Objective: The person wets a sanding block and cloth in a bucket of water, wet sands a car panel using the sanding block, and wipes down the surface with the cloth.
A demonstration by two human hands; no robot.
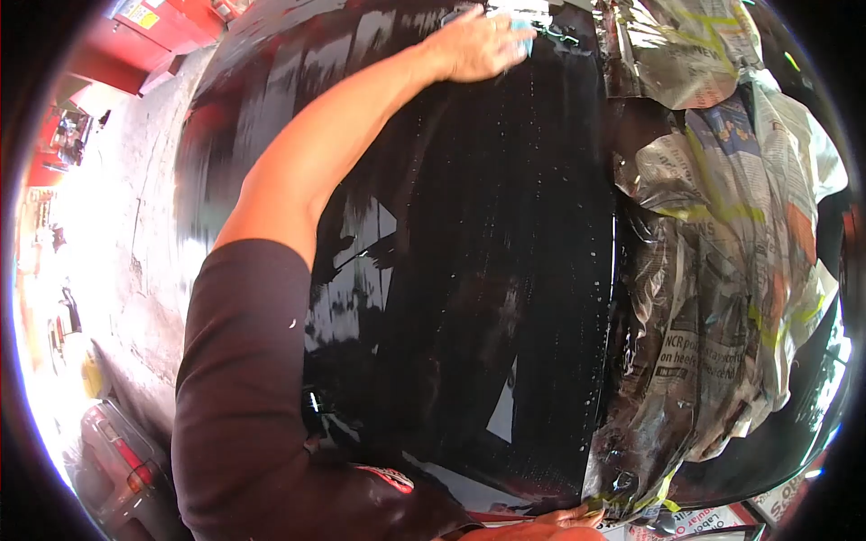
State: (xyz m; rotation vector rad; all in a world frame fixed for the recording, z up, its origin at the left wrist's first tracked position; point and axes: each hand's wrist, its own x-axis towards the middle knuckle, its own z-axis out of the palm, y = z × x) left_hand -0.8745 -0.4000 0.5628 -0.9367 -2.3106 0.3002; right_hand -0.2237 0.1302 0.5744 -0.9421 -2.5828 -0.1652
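Note:
A glossy black car panel [469,225] fills the middle, wet with streaks and rows of small droplets. My left hand [478,45], on the outstretched arm, presses a light blue pad [521,38] against the panel at the top. Its fingers are bent over the pad. At the bottom edge, my right hand [573,517] rests by the panel's near edge, beside the lower end of the newspaper covering [695,298]. Only part of that hand shows, and what its fingers do is unclear. Yellow-green tape holds the wet, crumpled newspaper along the panel's right side.
A red cabinet [135,45] stands at the upper left, beside a pale concrete floor [135,207]. Lower left is a grey vehicle part with a red light [133,464]. Printed boards [713,520] lie at the lower right.

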